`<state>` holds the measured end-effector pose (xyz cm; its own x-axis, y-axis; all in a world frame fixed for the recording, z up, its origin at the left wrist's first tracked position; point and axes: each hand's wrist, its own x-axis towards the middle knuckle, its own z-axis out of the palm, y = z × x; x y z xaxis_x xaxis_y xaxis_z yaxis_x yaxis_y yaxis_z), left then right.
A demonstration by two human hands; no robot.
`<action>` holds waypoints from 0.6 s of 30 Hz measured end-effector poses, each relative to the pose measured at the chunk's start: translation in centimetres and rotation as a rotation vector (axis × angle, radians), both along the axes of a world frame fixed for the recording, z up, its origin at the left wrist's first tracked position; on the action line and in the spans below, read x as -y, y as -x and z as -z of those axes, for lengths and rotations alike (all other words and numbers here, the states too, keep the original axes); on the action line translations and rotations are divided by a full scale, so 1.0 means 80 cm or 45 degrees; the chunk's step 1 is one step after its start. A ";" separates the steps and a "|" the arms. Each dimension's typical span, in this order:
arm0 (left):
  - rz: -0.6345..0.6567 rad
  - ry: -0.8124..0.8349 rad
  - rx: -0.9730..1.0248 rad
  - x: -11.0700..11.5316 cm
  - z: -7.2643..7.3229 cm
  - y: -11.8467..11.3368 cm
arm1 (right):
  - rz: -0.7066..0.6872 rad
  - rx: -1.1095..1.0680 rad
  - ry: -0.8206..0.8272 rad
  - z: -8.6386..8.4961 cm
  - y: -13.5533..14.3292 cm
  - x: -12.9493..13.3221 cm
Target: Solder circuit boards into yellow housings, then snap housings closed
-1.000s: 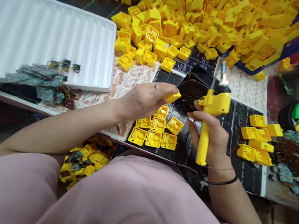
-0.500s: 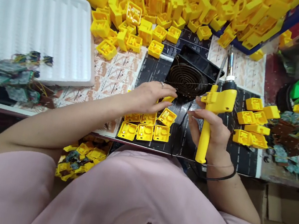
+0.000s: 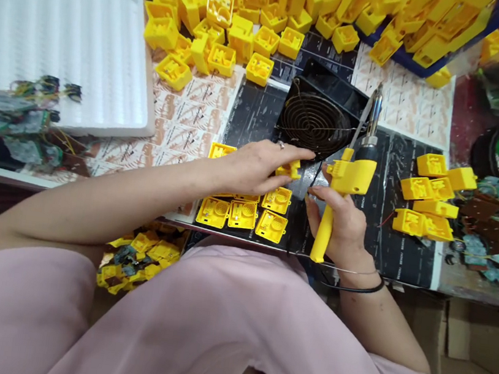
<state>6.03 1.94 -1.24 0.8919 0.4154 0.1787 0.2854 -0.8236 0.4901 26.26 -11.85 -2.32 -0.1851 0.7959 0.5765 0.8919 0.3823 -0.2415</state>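
My left hand (image 3: 264,165) reaches over the rows of yellow casings, thumb and fingers apart around a yellow casing (image 3: 289,169) that is partly hidden beneath them. Whether the hand grips that casing is unclear. Several open casings (image 3: 242,214) lie face up in front of me, some under my wrist. My right hand (image 3: 342,221) is closed on a yellow soldering gun (image 3: 353,175), whose metal tip points away from me beside a black fan (image 3: 317,119). Its handle hangs down along my palm.
Yellow housings (image 3: 240,37) are heaped at the back, some in a blue bin (image 3: 422,66). A white foam tray (image 3: 139,128) with circuit boards (image 3: 6,116) stands left. More housings (image 3: 416,187) and boards (image 3: 478,244) lie right.
The soldering gun and my right hand have shifted slightly left. The fingers of my left hand have stretched farther right, and the nearby casings have moved a little. The whole view has tilted slightly.
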 end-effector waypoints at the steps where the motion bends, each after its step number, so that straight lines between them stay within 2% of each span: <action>1: -0.016 -0.001 -0.010 0.001 0.003 -0.006 | -0.012 -0.002 -0.008 0.001 0.000 0.000; 3: 0.012 -0.038 -0.055 0.001 0.006 -0.018 | -0.023 -0.022 -0.035 0.001 -0.001 0.002; 6: 0.190 -0.089 -0.171 -0.009 -0.001 -0.025 | 0.033 -0.045 -0.030 -0.002 -0.005 0.007; 9: 0.398 -0.103 -0.290 -0.024 -0.016 -0.014 | 0.066 -0.049 0.011 -0.004 -0.012 0.015; 11: 0.454 -0.067 -0.309 -0.034 -0.021 -0.004 | 0.030 -0.060 -0.009 -0.005 -0.016 0.021; 13: 0.348 -0.004 -0.218 -0.041 -0.017 0.004 | -0.016 -0.092 -0.019 -0.004 -0.017 0.026; 16: -0.010 0.018 -0.022 -0.042 0.001 0.004 | -0.145 -0.227 0.091 0.001 -0.013 0.033; 18: -0.092 0.009 -0.048 -0.036 0.014 -0.001 | -0.266 -0.308 0.180 0.007 -0.004 0.034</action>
